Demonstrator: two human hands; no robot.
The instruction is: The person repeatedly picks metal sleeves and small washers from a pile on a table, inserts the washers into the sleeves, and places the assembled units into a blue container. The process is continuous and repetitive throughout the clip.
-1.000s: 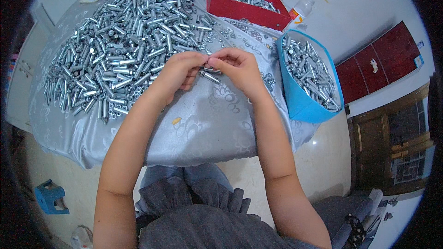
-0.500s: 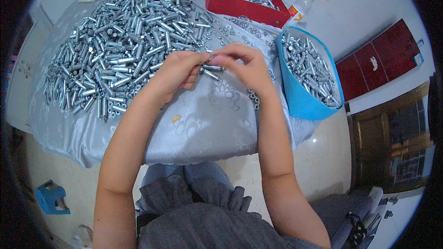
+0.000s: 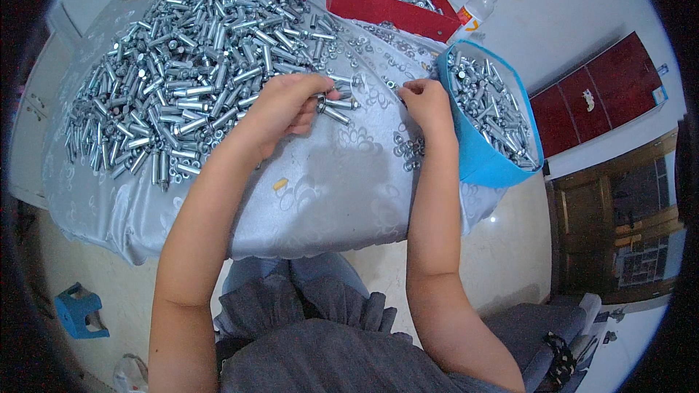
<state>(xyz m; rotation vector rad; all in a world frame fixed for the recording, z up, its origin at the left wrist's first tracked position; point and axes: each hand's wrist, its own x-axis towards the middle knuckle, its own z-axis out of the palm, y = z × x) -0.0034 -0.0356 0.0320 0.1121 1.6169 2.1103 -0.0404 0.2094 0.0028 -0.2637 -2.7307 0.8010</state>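
Observation:
My left hand (image 3: 290, 108) is closed around several silver expansion bolts (image 3: 336, 111), whose shanks stick out past the fingertips to the right. Off to the right, my right hand (image 3: 428, 105) has its thumb and fingers pinched together low over the cloth. What sits in that pinch, if anything, is too small to make out. Small loose nuts and washers (image 3: 408, 147) lie beside the right wrist, and more rings (image 3: 393, 47) are scattered beyond the fingers. A large pile of silver expansion bolts (image 3: 196, 76) covers the table to the left of my left hand.
A blue bin (image 3: 461, 127) full of bolts stands close to my right forearm. Behind it are a red box (image 3: 393, 11) with more bolts and a clear bottle (image 3: 477, 11). A shiny grey cloth (image 3: 320, 225) covers the table; a small yellowish piece (image 3: 280, 184) lies on it.
My right hand has moved away from my left hand, to the right, down to the loose nuts and washers. The left hand stays in place, keeping its bolts.

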